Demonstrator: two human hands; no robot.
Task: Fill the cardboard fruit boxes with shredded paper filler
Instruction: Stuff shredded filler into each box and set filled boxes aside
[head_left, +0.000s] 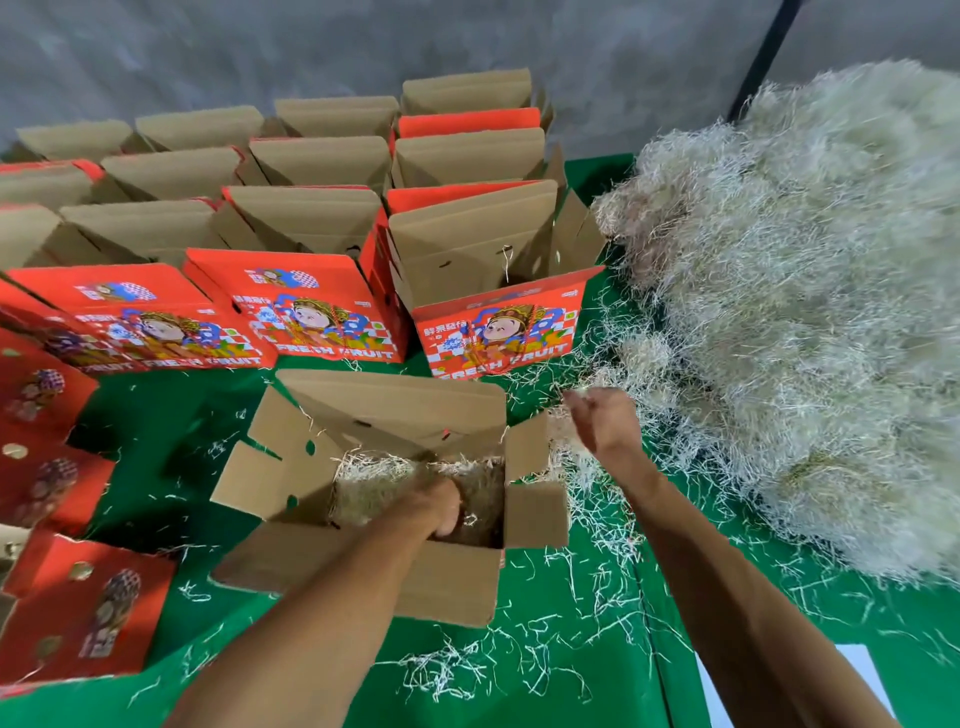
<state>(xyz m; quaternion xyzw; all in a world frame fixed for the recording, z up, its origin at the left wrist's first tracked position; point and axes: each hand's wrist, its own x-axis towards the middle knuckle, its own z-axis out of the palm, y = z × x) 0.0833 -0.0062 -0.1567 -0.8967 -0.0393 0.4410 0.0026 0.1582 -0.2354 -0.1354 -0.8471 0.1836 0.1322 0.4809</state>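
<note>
We see two bare forearms reaching forward from the bottom edge of the view. Our left hand (439, 506) sits lower and nearer the middle, knuckles up, fingers curled downward and pressed in; whether they grip anything we cannot tell. Our right hand (605, 418) is stretched further ahead and to the right, raised higher than the left, wrist bent a little, fingers blurred and loosely bunched. The two arms run almost parallel, well apart.
</note>
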